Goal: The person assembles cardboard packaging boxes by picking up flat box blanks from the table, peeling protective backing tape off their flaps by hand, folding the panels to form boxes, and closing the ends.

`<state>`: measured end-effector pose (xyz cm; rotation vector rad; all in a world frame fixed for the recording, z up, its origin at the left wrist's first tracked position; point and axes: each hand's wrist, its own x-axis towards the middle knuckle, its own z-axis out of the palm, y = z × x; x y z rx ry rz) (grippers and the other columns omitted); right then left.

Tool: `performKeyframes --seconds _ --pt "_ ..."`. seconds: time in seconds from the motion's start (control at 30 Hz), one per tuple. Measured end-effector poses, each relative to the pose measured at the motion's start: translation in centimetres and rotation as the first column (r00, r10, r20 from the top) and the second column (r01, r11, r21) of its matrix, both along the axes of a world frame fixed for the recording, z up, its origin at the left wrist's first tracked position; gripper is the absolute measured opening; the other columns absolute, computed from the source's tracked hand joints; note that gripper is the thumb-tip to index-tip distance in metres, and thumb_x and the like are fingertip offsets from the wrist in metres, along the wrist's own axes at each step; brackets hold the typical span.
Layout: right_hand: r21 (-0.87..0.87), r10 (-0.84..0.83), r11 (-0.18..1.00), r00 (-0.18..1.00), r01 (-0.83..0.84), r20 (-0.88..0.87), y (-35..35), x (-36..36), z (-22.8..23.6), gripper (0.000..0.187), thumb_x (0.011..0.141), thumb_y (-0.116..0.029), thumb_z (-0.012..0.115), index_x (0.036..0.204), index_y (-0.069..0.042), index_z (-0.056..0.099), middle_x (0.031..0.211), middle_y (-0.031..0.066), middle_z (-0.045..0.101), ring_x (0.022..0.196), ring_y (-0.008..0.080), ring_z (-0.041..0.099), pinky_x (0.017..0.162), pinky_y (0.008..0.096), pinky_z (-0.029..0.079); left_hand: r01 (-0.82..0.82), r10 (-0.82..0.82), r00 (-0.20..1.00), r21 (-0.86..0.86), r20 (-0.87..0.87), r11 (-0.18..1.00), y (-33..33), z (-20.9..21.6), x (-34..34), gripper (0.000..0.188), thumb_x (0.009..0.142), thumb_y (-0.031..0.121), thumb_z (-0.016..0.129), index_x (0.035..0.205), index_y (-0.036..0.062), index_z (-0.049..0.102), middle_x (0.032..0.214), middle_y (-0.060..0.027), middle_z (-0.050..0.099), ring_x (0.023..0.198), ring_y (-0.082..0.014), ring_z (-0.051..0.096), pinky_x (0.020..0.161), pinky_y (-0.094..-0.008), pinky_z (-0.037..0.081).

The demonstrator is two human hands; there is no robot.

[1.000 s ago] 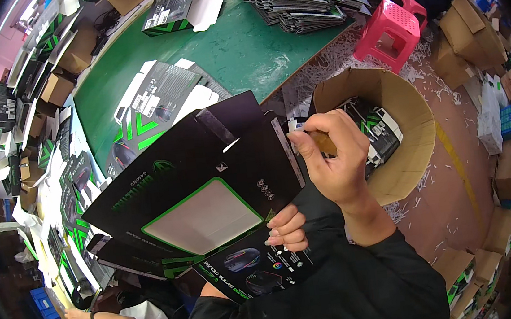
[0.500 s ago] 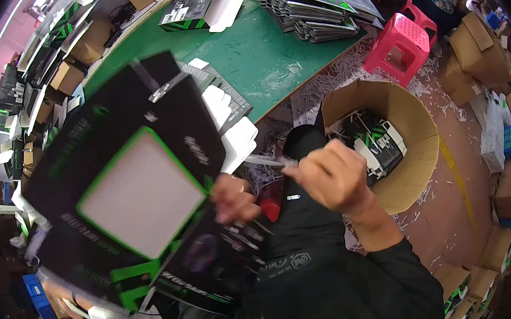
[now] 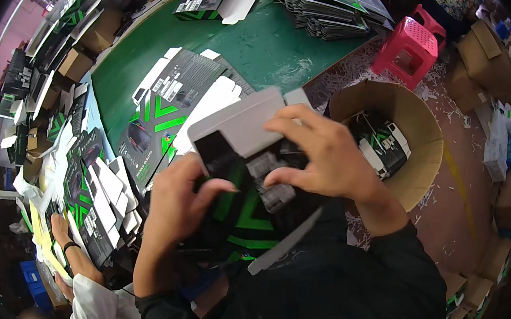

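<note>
- the black-and-green mouse box (image 3: 249, 216) is held in front of the green tabletop (image 3: 261, 62), one pale flap raised toward it.
- left hand (image 3: 178, 195): gripping the box's left side, thumb across the front.
- right hand (image 3: 323, 152): fingers on the pale flap, thumb lower on the box, well apart; blur hides how firmly it presses.
- bare green surface crosses the tabletop's middle and reaches its right edge.
- that room is bounded by flattened mouse cartons (image 3: 185, 83) on the tabletop's near left part, a stack of flat cartons (image 3: 328, 18) at its far right, and an open-flapped carton (image 3: 205, 3) by its far edge.
- right of the tabletop: a round cardboard bin (image 3: 422, 173) holding cartons, and a pink stool (image 3: 406, 50) near the edge.
- beyond these, a reddish floor (image 3: 440, 227) with paper shreds, and brown boxes (image 3: 484, 51).
- left of the tabletop, more cartons crowd together; a white-sleeved co-worker (image 3: 91, 310) reaches toward them.
</note>
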<state>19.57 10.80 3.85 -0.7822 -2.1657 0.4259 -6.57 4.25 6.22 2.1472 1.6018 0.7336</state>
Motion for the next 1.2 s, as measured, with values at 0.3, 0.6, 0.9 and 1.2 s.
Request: performKeyframes --seconds 0.3,0.6,0.9,1.2 --pt "0.036 0.063 0.998 0.968 -0.055 -0.243 -2.2 1.2 0.9 0.047 0.070 -0.028 0.091 0.059 -0.010 0.049 0.053 0.0020 0.045 0.049 0.0207 0.044 0.047 0.0344 0.032 -0.080 0.082 0.997 0.106 -0.014 0.991 -5.9 -2.0 7.3 0.129 0.070 0.063 0.080 0.155 -0.0099 0.014 0.154 -0.0396 0.014 0.141 -0.0501 0.028 0.113 -0.0565 0.029" --pt "0.529 0.123 0.785 0.755 0.323 -0.644 -2.9 1.1 -1.6 0.030 0.079 -0.025 0.082 0.080 -0.008 0.059 0.070 0.0007 0.053 0.054 0.0129 0.043 0.048 0.0261 0.035 0.036 0.146 0.737 -0.254 0.660 0.967 -6.6 -5.7 7.2 0.041 0.079 -0.001 0.079 0.116 -0.0021 0.061 0.101 -0.0127 0.067 0.088 -0.0212 0.067 0.079 -0.0316 0.052" --pt "-0.640 0.002 0.310 0.673 -0.703 -0.740 -4.2 5.5 -5.9 0.079 0.085 -0.048 0.080 0.134 0.007 0.051 0.125 0.0095 0.059 0.112 0.0154 0.055 0.098 0.0298 0.042 -0.066 0.420 0.395 -0.431 0.817 0.900 -6.3 -5.0 6.2 0.036 0.085 0.008 0.079 0.116 -0.0015 0.061 0.098 -0.0077 0.069 0.086 -0.0147 0.068 0.077 -0.0292 0.056" --pt "-0.868 -0.301 0.463 0.953 0.180 0.037 -6.5 4.3 -5.8 0.044 0.084 -0.035 0.083 0.102 0.002 0.067 0.091 0.0132 0.070 0.083 0.0197 0.066 0.070 0.0352 0.051 0.074 0.508 0.318 -0.556 0.800 0.828 -7.2 -7.2 4.5 0.046 0.083 0.005 0.076 0.124 -0.0011 0.057 0.103 -0.0071 0.070 0.088 -0.0144 0.067 0.080 -0.0292 0.054"
